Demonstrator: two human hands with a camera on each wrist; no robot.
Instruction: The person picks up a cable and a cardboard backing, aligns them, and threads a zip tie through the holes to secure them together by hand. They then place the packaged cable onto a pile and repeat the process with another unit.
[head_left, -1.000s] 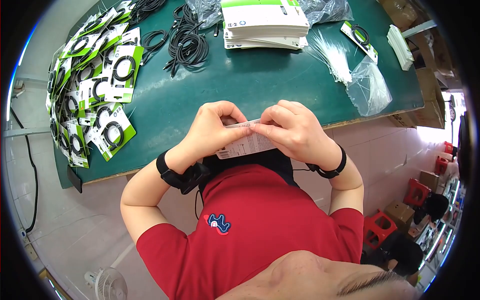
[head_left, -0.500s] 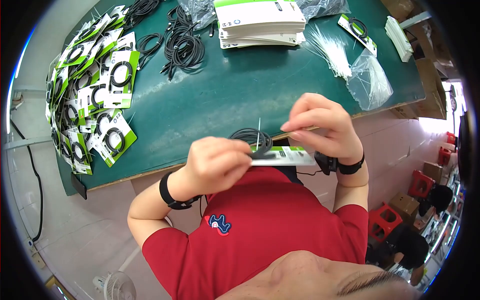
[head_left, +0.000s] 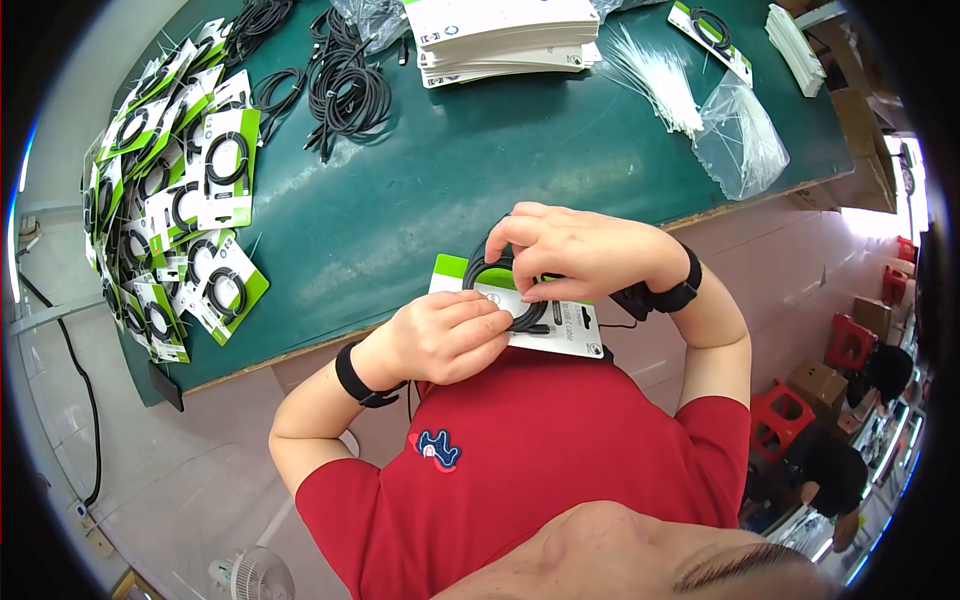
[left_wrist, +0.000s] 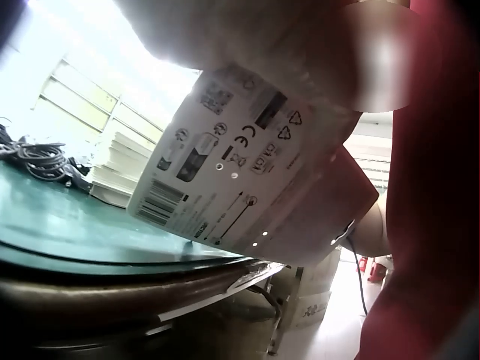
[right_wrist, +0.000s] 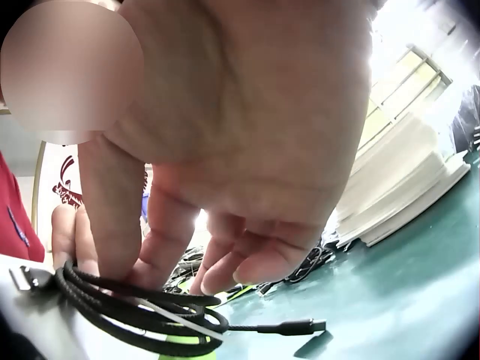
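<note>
A coiled black USB cable (head_left: 478, 262) lies on the printed face of a white and green packaging card (head_left: 570, 335), held in front of the red shirt. My left hand (head_left: 445, 338) grips the card's near left side, its fingers over the front beside the coil. The right hand (head_left: 590, 255) reaches over from the other side and pinches the coil between thumb and fingers. In the right wrist view a white cable tie (right_wrist: 176, 316) crosses the coil, and one plug (right_wrist: 300, 327) sticks out. The card's printed back (left_wrist: 225, 165) shows barcode and symbols in the left wrist view.
Finished cable cards (head_left: 225, 165) pile up at the table's left. Loose coiled cables (head_left: 345, 95) and a stack of cards (head_left: 505, 45) lie along the back. White cable ties (head_left: 660, 85) spill from a plastic bag (head_left: 740, 140) at right, near the table edge (head_left: 690, 215).
The card was between both hands, its back showing; then it tilted over with the cable upward and the right hand apart. Now its front shows and the right hand is back on the coil.
</note>
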